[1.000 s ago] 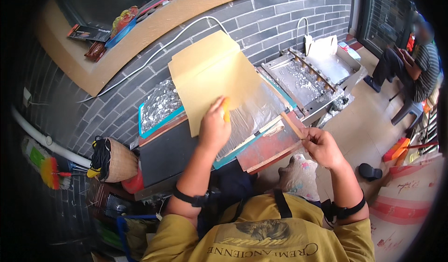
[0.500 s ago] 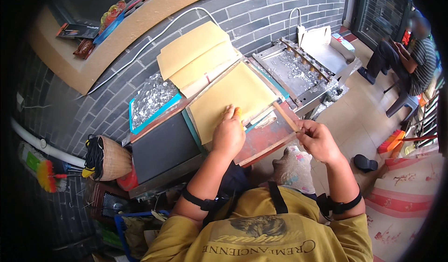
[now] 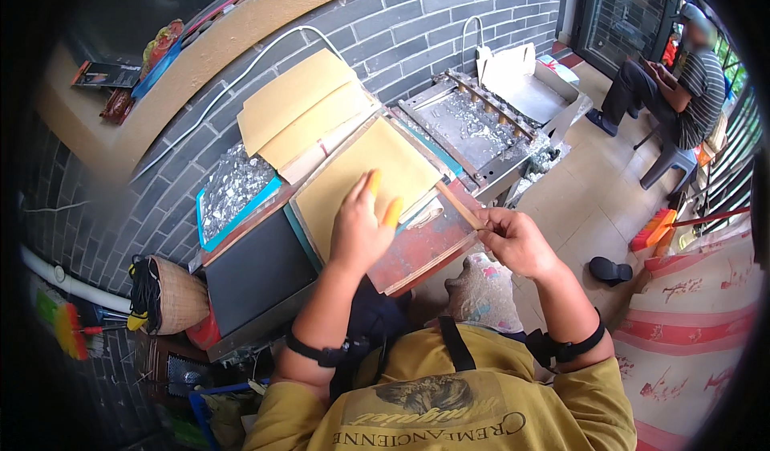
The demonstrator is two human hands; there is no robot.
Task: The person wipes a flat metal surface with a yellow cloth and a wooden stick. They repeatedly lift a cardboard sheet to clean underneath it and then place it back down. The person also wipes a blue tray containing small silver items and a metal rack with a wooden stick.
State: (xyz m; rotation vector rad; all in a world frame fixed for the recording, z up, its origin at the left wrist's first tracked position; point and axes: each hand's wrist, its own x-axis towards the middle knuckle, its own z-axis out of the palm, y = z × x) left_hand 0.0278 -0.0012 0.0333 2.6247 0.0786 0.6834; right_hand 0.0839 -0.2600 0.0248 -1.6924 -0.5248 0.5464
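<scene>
A tan sheet of paper (image 3: 385,158) lies on top of a flat stack on the workbench. My left hand (image 3: 358,230) is over its near part, fingers apart and holding nothing. Yellow covers sit on the thumb and one finger. Whether the palm touches the sheet I cannot tell. In my right hand (image 3: 517,242) a thin flat wooden strip (image 3: 459,205) is pinched at its near end. The strip's other end meets the sheet's right corner. A small folded pale bundle (image 3: 425,213) lies beside the stack on the reddish board (image 3: 417,250).
More tan sheets (image 3: 301,106) lie behind the stack. A blue tray (image 3: 241,225) of silvery scraps stands left, near a black panel (image 3: 258,278) and a wicker basket (image 3: 183,294). A metal frame machine (image 3: 473,126) is at right; beyond it a person (image 3: 678,90) sits on a stool.
My left hand has lifted its fingers and spread them, where before they pressed on the sheet. My right hand still pinches the strip. The whole view has shifted slightly.
</scene>
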